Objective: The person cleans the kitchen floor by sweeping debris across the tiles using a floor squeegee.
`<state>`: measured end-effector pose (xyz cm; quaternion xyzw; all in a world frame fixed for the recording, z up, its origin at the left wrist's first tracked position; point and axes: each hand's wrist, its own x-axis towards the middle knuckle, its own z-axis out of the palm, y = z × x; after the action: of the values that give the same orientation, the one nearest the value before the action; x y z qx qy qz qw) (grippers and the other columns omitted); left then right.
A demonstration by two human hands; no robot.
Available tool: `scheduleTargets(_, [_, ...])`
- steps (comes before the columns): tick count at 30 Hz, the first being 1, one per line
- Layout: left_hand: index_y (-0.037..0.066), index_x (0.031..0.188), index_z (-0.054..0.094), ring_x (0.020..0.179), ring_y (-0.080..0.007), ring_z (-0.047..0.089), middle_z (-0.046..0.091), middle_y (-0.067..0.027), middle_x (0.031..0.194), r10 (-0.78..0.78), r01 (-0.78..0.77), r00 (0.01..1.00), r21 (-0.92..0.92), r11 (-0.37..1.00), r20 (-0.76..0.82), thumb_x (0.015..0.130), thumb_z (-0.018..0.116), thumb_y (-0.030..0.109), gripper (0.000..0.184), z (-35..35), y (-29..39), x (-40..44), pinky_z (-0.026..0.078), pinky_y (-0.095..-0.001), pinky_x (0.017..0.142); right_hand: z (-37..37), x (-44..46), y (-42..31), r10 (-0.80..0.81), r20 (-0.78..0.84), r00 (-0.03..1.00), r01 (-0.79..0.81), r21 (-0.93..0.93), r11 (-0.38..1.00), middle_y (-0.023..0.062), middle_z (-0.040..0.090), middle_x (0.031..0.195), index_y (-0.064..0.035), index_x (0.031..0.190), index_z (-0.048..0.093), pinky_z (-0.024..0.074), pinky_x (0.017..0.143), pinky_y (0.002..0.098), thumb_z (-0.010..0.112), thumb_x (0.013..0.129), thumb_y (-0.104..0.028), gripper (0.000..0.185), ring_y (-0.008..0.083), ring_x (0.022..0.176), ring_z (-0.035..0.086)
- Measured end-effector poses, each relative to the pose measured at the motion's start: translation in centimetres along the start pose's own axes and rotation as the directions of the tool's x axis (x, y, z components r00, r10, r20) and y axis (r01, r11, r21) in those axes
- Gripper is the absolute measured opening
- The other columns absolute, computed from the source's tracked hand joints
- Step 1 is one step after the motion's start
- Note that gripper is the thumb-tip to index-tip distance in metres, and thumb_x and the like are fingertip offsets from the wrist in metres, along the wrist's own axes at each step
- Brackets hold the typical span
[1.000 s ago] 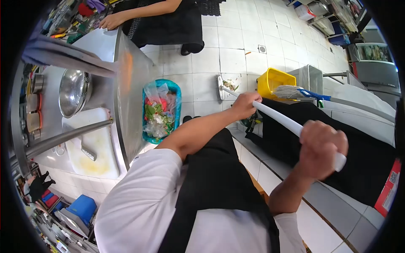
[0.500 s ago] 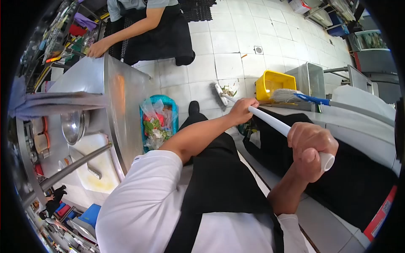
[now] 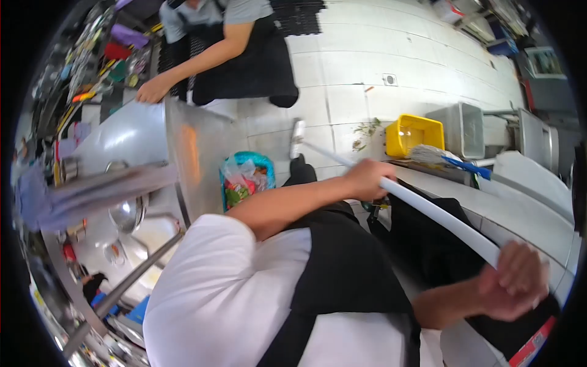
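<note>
I hold a long broom (image 3: 437, 211) with a white handle, slanting from lower right to upper left. My left hand (image 3: 369, 179) is closed around the middle of the handle. At its upper end is my right hand (image 3: 515, 282), blurred, with the fingers curled round the handle. The narrow broom head (image 3: 297, 138) rests on the white tiled floor just beyond my shoe. To its right, apart from it, lie green leafy scraps (image 3: 367, 128) on the tiles.
A turquoise basket (image 3: 264, 161) lined with plastic holds scraps beside the steel table (image 3: 202, 144). A yellow bin (image 3: 413, 129), a grey bin (image 3: 471, 125) and a mop (image 3: 431, 154) are at the right. Another person (image 3: 244, 61) stands beyond the table.
The broom head has swung left, away from the scraps, toward my shoe. My right hand has moved right and down with the handle's end. My view has shifted slightly.
</note>
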<state>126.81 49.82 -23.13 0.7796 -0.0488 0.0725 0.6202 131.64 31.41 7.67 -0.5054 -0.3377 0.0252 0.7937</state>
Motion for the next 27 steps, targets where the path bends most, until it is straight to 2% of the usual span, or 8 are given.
scheduleTargets(2, [0.011,0.090,0.069,0.076,-0.0345,0.071,0.071,-0.0112,0.079,-0.059,0.060,0.998,0.068,0.996,-0.011,0.081,0.073,0.009,0.010,-1.9,-3.0,-2.0,0.055,-0.0419,0.068,1.6,-0.2,4.1,0.044,-0.015,0.999,-0.044,0.023,0.999,-0.0012,0.042,0.059,-0.0124,0.077,0.044,0.0317,0.050,0.0277,0.046,0.108,-0.021,0.032,0.0106,0.050,0.038])
scheduleTargets(4, [0.010,0.090,0.068,0.076,-0.0352,0.070,0.070,-0.0126,0.079,-0.140,0.139,0.990,0.150,0.979,-0.004,0.087,0.071,0.013,0.005,-3.5,-5.3,-3.0,0.054,-0.0427,0.067,1.3,-0.9,7.9,0.084,0.006,0.996,-0.084,0.063,0.995,-0.0001,0.043,0.060,-0.0100,0.077,0.044,0.0376,0.047,0.0325,0.049,0.105,-0.017,0.029,0.0127,0.049,0.042])
scheduleTargets(8, [0.009,0.092,0.067,0.076,-0.0373,0.069,0.069,-0.0141,0.079,-0.093,0.085,0.995,0.149,0.985,0.045,0.093,0.067,0.015,0.006,-3.0,-9.5,-0.9,0.054,-0.0437,0.067,3.0,-1.1,10.9,0.103,0.065,0.993,-0.098,-0.067,0.993,0.0015,0.044,0.055,-0.0075,0.073,0.047,0.0414,0.048,0.0337,0.062,0.103,-0.026,0.038,0.0154,0.047,0.042])
scheduleTargets(9, [0.009,0.094,0.067,0.076,-0.0382,0.069,0.069,-0.0143,0.079,-0.061,0.051,0.995,0.130,0.990,0.074,0.094,0.065,0.015,0.006,-2.5,-9.6,0.3,0.054,-0.0443,0.067,3.2,-0.8,10.6,0.100,0.000,0.995,-0.099,-0.122,0.988,0.0011,0.043,0.055,-0.0071,0.073,0.047,0.0411,0.049,0.0337,0.065,0.102,-0.029,0.040,0.0153,0.047,0.041])
scheduleTargets(15, [0.008,0.098,0.066,0.084,-0.0391,0.070,0.071,-0.0162,0.084,0.033,-0.042,0.987,0.052,0.998,0.158,0.095,0.063,0.016,0.009,0.6,-10.3,7.3,0.054,-0.0468,0.071,1.0,1.2,10.4,0.045,-0.072,0.996,-0.061,-0.243,0.968,0.0012,0.044,0.059,-0.0075,0.075,0.047,0.0404,0.050,0.0319,0.060,0.105,-0.026,0.038,0.0133,0.050,0.042])
scheduleTargets(19, [0.008,0.100,0.067,0.084,-0.0390,0.069,0.071,-0.0164,0.086,0.111,-0.117,0.971,0.018,0.993,0.212,0.093,0.063,0.014,0.010,2.0,-9.4,12.4,0.054,-0.0472,0.073,-0.2,3.3,10.4,-0.012,-0.072,0.997,-0.013,-0.335,0.942,0.0001,0.044,0.060,-0.0081,0.076,0.048,0.0404,0.049,0.0311,0.064,0.103,-0.028,0.037,0.0134,0.050,0.043])
scheduleTargets(24, [0.010,0.097,0.066,0.085,-0.0387,0.069,0.070,-0.0145,0.086,0.098,-0.104,0.947,0.006,0.995,0.306,0.081,0.069,0.006,0.017,1.6,-5.4,18.0,0.054,-0.0453,0.072,-3.4,7.9,6.8,-0.167,-0.100,0.981,0.133,-0.276,0.952,-0.0018,0.049,0.060,-0.0090,0.077,0.051,0.0429,0.047,0.0247,0.069,0.099,-0.032,0.037,0.0102,0.050,0.048])
scheduleTargets(27, [0.011,0.095,0.066,0.084,-0.0377,0.070,0.070,-0.0138,0.085,0.080,-0.101,0.928,0.040,0.994,0.363,0.077,0.070,0.004,0.019,-0.4,-5.0,21.4,0.054,-0.0442,0.072,-7.8,11.1,7.5,-0.138,0.121,0.983,0.147,-0.068,0.987,0.0008,0.055,0.060,-0.0074,0.073,0.058,0.0508,0.048,0.0271,0.076,0.095,-0.035,0.040,0.0133,0.051,0.057])
